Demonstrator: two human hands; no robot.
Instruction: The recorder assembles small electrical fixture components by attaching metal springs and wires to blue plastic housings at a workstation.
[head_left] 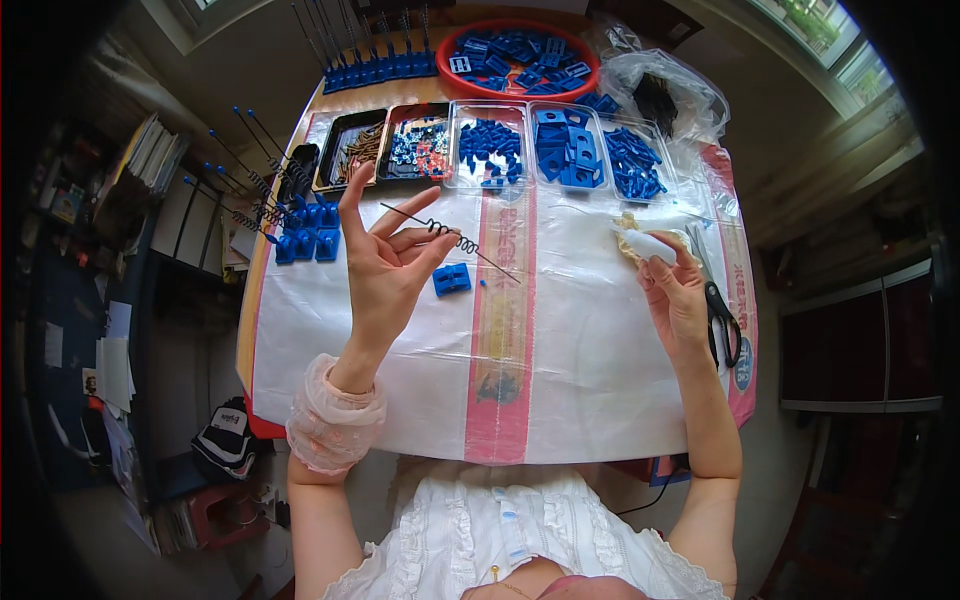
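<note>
My left hand [388, 262] pinches a black coil spring [455, 236] with long straight wire ends between thumb and fingertips, above the table. The spring slants down to the right. Below it lie a blue plastic block [452, 280] and a tiny blue piece [484, 283]. On the right, the fingers of my right hand [676, 295] close round a small white bottle [650, 250]. It is just over a crumpled tan cloth or paper [630, 232], and my fingers hide part of it. Black-handled scissors [722, 325] lie beside that hand.
Trays along the far side hold brass-coloured screws [358, 152], small metal and red parts [418, 148], and blue pieces [490, 145]. Behind them stand a red basin [445, 72] of blue parts and a row of blue bases with upright springs [380, 72]. More such assemblies [308, 235] stand left.
</note>
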